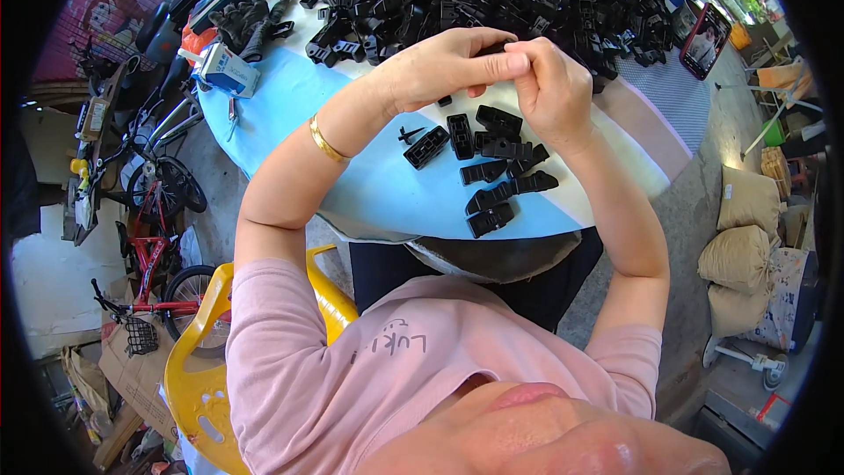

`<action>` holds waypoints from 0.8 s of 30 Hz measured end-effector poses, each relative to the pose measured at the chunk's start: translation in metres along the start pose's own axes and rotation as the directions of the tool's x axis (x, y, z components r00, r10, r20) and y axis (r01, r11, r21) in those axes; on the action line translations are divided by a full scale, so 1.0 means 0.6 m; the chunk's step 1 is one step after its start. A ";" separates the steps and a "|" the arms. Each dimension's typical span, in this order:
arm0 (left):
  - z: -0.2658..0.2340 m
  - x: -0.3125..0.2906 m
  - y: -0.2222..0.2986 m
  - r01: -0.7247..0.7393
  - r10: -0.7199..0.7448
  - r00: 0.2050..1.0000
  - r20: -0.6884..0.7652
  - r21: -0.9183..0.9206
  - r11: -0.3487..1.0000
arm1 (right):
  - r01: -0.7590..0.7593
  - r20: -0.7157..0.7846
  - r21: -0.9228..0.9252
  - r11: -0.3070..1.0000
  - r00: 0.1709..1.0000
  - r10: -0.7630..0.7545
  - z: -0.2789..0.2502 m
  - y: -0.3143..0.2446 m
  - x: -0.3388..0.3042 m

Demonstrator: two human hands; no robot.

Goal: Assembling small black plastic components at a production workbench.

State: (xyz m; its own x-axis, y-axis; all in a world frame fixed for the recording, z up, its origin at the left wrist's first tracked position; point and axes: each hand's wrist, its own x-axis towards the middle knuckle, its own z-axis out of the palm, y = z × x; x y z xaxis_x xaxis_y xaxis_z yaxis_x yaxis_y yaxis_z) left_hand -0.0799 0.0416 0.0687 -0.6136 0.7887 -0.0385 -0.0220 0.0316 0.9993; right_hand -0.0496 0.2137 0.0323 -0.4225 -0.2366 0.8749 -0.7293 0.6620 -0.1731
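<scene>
Over the table, my left hand (448,62) and my right hand (556,92) meet with their fingers closed together. A dark edge of a black plastic part (497,48) shows between them; the fingers hide most of it. Just below my hands lies a loose group of black plastic parts (485,171), some blocky with openings, some ridged. At the left of this group sits a small thin black piece (408,135). Beyond my hands a large heap of similar black plastic parts (519,0) spreads over the far half of the table.
The round table has a light blue and cream cover (290,110). On its left stand a blue-and-white carton (227,70) and dark gloves (243,28). A phone (705,42) leans upright at the right. A yellow chair (193,361) and a red bicycle (151,255) are at the left.
</scene>
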 end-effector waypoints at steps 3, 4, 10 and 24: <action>-0.001 0.004 -0.009 -0.021 0.050 0.993 -0.107 0.255 0.967 | 0.072 0.012 -0.088 0.993 0.997 -0.071 -0.007 0.000 0.002; -0.002 0.003 -0.008 -0.021 0.050 0.993 -0.108 0.255 0.967 | 0.084 0.038 -0.162 0.983 0.996 -0.079 -0.010 0.000 0.003; 0.013 -0.008 -0.002 -0.173 0.298 0.944 -0.143 0.555 0.814 | -0.200 0.034 0.212 0.956 0.980 0.198 -0.013 0.005 0.006; 0.081 -0.044 -0.032 -0.492 0.364 0.861 0.354 0.762 0.421 | -0.394 0.229 0.188 0.900 0.908 0.350 -0.007 0.061 -0.002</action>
State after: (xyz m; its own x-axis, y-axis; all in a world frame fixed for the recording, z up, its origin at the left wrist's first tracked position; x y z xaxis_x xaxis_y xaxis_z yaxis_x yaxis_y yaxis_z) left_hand -0.0250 0.0500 0.0507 -0.2570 0.9082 0.3303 0.8940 0.0936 0.4382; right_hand -0.0735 0.2410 0.0265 -0.7624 -0.1460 0.6304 -0.5905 0.5553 -0.5856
